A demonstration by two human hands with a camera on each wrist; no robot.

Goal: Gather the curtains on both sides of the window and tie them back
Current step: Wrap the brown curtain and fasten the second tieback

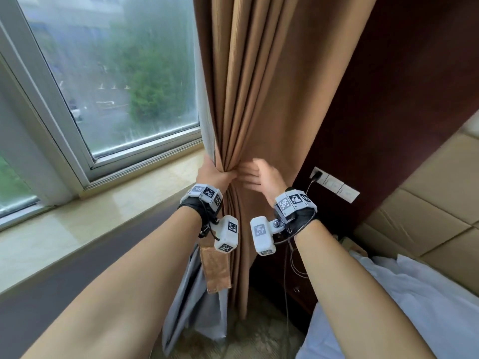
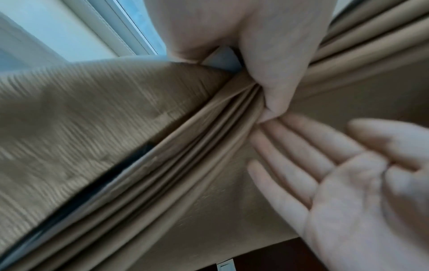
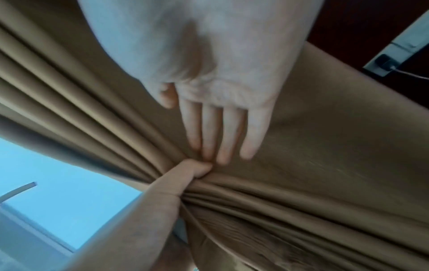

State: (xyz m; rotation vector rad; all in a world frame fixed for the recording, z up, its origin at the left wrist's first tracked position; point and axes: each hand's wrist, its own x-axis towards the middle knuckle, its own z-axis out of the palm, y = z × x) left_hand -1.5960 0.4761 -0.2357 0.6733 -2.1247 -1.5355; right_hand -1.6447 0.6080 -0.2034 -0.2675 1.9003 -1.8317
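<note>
A brown pleated curtain (image 1: 272, 99) hangs at the right side of the window, with a grey lining (image 1: 191, 294) behind it. My left hand (image 1: 224, 175) grips the bunched folds at sill height, thumb in front, fingers hidden behind the cloth. In the left wrist view the left hand (image 2: 274, 88) pinches the folds (image 2: 209, 155). My right hand (image 1: 255, 174) lies open with straight fingers (image 3: 220, 132) flat on the curtain (image 3: 325, 146), just right of the left thumb (image 3: 197, 170). A ribbed copper tie-back band (image 1: 215, 268) dangles below my left wrist; its upper end is hidden.
The window (image 1: 116, 73) and its stone sill (image 1: 77, 229) run to the left. A dark wood wall panel (image 1: 401, 86) stands right of the curtain, carrying a socket strip (image 1: 334, 185) with a plugged cable. A bed with white sheets (image 1: 414, 307) and a padded headboard (image 1: 440, 203) are at right.
</note>
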